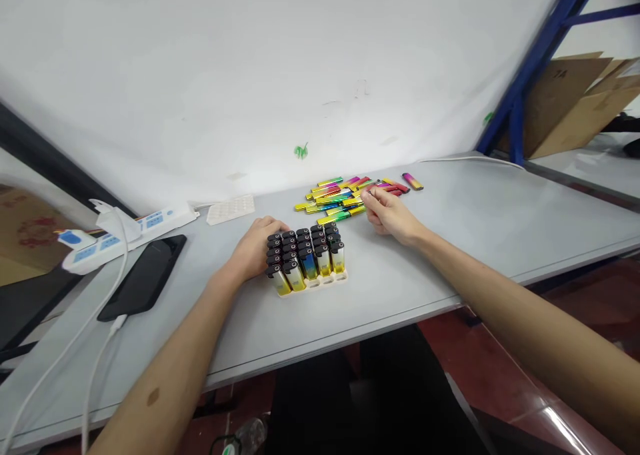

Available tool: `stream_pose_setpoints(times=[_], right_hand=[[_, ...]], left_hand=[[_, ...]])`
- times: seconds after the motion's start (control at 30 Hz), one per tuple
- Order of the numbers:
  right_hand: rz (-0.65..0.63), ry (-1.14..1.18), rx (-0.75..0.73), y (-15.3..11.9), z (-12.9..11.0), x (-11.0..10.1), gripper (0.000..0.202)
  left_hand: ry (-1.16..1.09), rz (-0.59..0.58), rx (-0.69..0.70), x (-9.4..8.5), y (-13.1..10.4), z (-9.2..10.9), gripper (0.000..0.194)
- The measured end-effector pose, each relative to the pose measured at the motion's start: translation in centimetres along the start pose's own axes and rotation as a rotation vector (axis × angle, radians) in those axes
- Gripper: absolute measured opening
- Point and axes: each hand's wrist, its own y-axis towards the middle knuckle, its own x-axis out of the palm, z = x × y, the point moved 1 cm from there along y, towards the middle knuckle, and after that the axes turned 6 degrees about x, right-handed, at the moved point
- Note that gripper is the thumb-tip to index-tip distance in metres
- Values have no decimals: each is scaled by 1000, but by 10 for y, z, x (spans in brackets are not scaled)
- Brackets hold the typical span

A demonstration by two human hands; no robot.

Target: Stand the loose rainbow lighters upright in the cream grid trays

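Beside the tray, left hand [257,245]: resting at the left side of the standing lighters [294,276], fingers reaching behind them; the fingertips are hidden, so I cannot tell whether they press or pinch. Light, low support would suit, since a hard sideways push could tilt the rows.
At the pile, right hand [389,215]: fingers curled in, thumb close to the forefinger, just beside the heaped lighters [330,198]; whether a lighter is pinched I cannot tell. A grip on one body by its sides, lifted clear of its neighbours, should disturb the heap least.
Tray [320,286]: pale, on the table [400,275] between the forearms, its lighters upright with black tops up; holes show at the front right. Lowering bodies straight down into such holes would avoid knocking the next ones.
Loose lighter [413,181]: lying right of the pile, pink and yellow.
Second tray [231,209]: flat near the wall [250,108], behind the left hand.
Far left: phone [143,278] with a white cable [103,355], beside a power strip [113,242].
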Motion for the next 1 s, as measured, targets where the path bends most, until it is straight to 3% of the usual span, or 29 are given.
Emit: stream_pose_setpoints(times=[0.1, 0.3, 0.43, 0.77, 1.0], right_hand=[[7, 4, 17, 1, 1, -1, 45], [6, -1, 28, 2, 0, -3, 58], [88, -33, 36, 2, 1, -3, 65], [142, -101, 66, 7, 7, -9, 53], [202, -146, 53, 4, 2, -6, 56]], left_hand=[[-10, 1, 2, 1, 0, -1, 34], [-9, -6, 7, 2, 0, -4, 35], [-8, -8, 12, 1, -1, -2, 35], [-10, 1, 0, 1, 0, -2, 34], [-2, -7, 2, 0, -1, 0, 33]])
